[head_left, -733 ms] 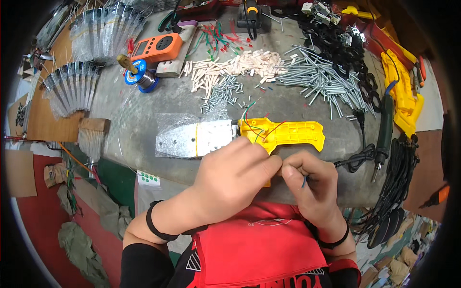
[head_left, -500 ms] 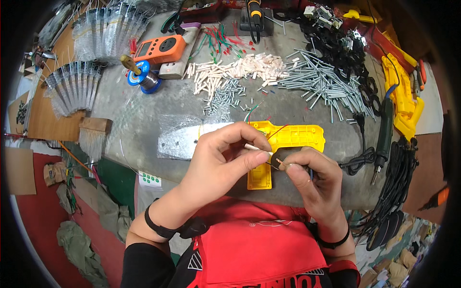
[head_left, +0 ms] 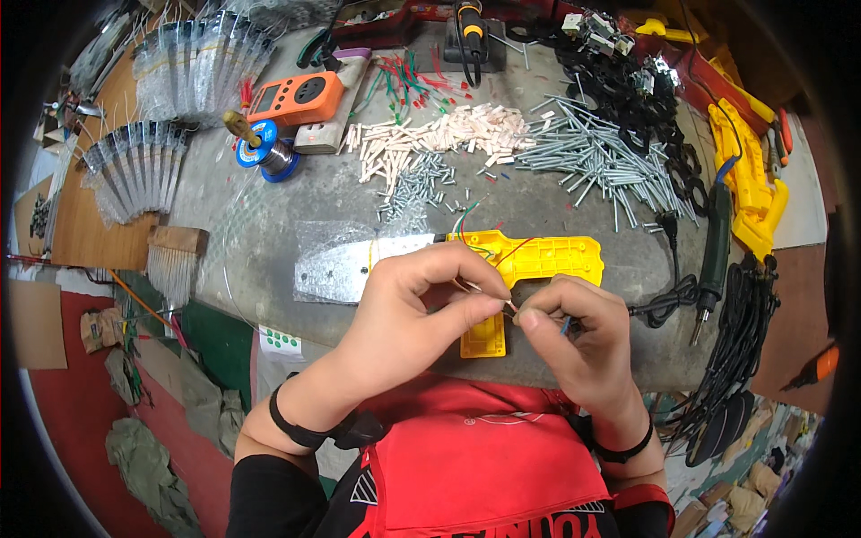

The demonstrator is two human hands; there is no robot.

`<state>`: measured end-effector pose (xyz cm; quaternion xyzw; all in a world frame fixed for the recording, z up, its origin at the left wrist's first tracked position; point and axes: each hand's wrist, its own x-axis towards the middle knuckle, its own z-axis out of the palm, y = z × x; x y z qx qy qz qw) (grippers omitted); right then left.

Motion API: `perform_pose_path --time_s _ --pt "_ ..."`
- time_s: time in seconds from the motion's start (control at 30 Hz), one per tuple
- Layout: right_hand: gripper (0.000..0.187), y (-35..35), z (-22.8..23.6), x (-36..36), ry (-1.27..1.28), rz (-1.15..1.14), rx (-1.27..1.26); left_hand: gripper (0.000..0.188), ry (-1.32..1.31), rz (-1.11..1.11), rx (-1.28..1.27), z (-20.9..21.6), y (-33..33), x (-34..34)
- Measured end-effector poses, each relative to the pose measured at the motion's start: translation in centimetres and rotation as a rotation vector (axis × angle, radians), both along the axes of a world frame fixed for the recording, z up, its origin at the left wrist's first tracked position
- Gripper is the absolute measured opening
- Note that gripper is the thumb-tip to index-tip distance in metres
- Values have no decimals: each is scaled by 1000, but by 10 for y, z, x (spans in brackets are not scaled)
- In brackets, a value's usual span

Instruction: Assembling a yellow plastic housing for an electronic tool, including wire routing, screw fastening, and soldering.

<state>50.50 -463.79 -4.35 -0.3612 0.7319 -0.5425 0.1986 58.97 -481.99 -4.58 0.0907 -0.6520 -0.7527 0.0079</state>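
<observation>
- Grey tabletop (head_left: 269, 224), cluttered: white plastic pieces (head_left: 439, 134), metal pins (head_left: 592, 157), orange meter (head_left: 296, 97), blue solder spool (head_left: 265, 154).
- Red floor (head_left: 54, 403) at left, rags strewn.
- Yellow tool housing (head_left: 547, 255) lies at near edge.
- Left hand (head_left: 408, 318) and right hand (head_left: 574, 345) both pinch thin wire (head_left: 473, 289) just above it.

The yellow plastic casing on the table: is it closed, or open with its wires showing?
Open. The yellow casing lies flat with red and green wires coming out, and both hands pinch wire ends above it.
</observation>
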Motion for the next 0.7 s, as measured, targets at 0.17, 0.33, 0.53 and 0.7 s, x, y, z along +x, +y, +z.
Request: perform_pose_path --time_s 0.17,0.33,0.53,0.7 --pt "6 0 9 -7 -67 88 -9 7 69 -58 -183 5 -5 1" --pt "7 2 7 -12 -134 156 -25 8 31 -123 -37 2 -8 -2" --pt "7 -2 4 -4 12 97 -32 9 32 -105 -19 -1 -7 -1" --pt "6 -2 8 4 29 -21 26 10 69 -15 -53 0 2 0"
